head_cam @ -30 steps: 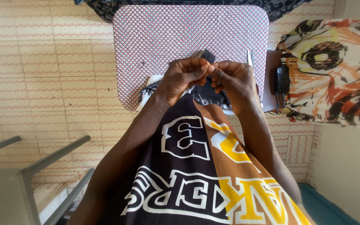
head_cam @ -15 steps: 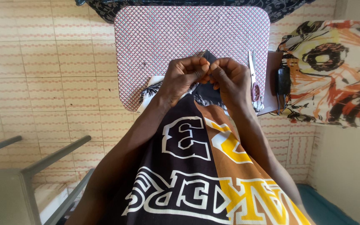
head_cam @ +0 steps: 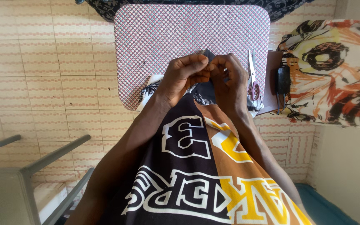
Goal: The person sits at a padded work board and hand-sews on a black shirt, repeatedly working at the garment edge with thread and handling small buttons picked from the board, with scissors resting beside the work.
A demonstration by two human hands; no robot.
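Observation:
My left hand (head_cam: 183, 76) and my right hand (head_cam: 229, 77) meet fingertip to fingertip over the near edge of a small table with a pink-and-white patterned cover (head_cam: 167, 37). Both pinch a dark piece of cloth (head_cam: 208, 53) whose corner sticks up between the fingers. More of this black-and-white printed cloth (head_cam: 151, 88) hangs below my hands at the table's near edge. Scissors with pink handles (head_cam: 253, 79) lie just right of my right hand.
A brown board with a black charger-like block (head_cam: 282, 79) sits right of the table. Beyond it lies orange, yellow and black printed fabric (head_cam: 334, 66). A grey metal frame (head_cam: 26, 171) stands at lower left on the tiled floor. Dark patterned cloth (head_cam: 188, 3) lies behind the table.
My right hand has closed in toward the left hand and curled over the cloth corner. The scissors, hidden a second ago, now show beside it.

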